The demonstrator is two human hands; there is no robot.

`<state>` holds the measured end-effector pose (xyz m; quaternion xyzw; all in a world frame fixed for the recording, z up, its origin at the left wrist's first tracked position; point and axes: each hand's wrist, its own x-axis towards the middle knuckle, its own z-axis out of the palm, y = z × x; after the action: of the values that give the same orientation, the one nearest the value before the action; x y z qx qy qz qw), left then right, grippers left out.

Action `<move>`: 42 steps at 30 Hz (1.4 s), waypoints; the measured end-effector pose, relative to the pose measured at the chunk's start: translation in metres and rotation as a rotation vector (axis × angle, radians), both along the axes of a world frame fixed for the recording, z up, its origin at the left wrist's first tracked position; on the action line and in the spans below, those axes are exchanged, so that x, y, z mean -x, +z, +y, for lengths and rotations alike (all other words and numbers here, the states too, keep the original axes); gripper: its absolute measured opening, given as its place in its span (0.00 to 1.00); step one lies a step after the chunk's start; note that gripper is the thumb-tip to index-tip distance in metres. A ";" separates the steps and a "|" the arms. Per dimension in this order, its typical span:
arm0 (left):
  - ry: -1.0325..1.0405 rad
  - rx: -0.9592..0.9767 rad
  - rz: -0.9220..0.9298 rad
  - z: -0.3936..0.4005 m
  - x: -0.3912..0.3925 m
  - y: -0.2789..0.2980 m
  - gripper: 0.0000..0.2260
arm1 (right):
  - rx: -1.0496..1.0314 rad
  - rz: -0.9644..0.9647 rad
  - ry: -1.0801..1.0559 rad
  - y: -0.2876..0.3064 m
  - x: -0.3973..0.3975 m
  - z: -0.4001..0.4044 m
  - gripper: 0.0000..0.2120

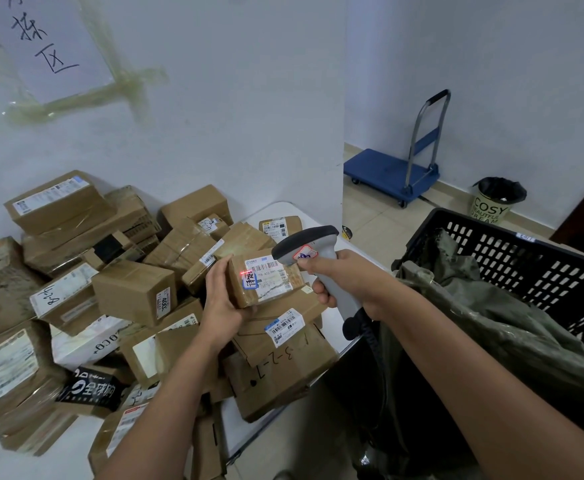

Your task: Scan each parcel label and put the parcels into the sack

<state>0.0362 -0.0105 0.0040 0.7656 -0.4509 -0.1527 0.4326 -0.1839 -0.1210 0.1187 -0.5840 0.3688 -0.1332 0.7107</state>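
Fingers of the left hand (222, 299) wrap the near end of a small cardboard parcel (262, 279), thumb on top, tilting its label (267, 274) up toward the scanner (313, 258) so the barcode faces the beam. A red spot of light sits on the label's left part, beside a handwritten blue-edged sticker, which suggests the read is happening right now. Curled fingers of the right hand (347, 280) clamp the scanner's grey handle, its dark-capped head aimed down and left at the parcel, just above it; whether the trigger is pressed I cannot tell from this angle.

Held parcel hovers over the heap of other parcels (134, 292) that spreads across the white counter (283, 207) and against the wall, most with labels turned every which way, so each probably needs lifting and turning like this one. To the person's right, a dull green sack (491, 323) hangs open inside a black basket (512, 258), close enough that a scanned box can be swung across and dropped in. Nearly all of the pile looks still to be scanned.
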 end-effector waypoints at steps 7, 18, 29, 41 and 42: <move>-0.002 -0.003 0.002 0.000 0.000 0.000 0.49 | -0.031 -0.004 -0.024 -0.002 0.001 -0.001 0.12; -0.036 0.037 0.174 0.005 0.015 0.011 0.52 | -0.140 -0.023 -0.427 -0.044 0.025 -0.022 0.14; -0.385 -0.262 0.275 -0.044 0.126 0.044 0.34 | -0.274 0.328 -0.728 -0.151 0.128 -0.028 0.11; -0.241 -0.974 1.044 -0.054 0.246 -0.092 0.31 | -0.577 0.410 -0.896 -0.245 0.249 0.012 0.16; -0.181 -1.000 1.106 -0.051 0.252 -0.107 0.29 | -0.580 0.407 -0.890 -0.251 0.253 0.013 0.16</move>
<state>-0.2156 -0.0612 -0.1034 0.6425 -0.1058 -0.7367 0.1826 -0.4374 -0.1081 -0.1318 -0.1671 0.7304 -0.1977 0.6321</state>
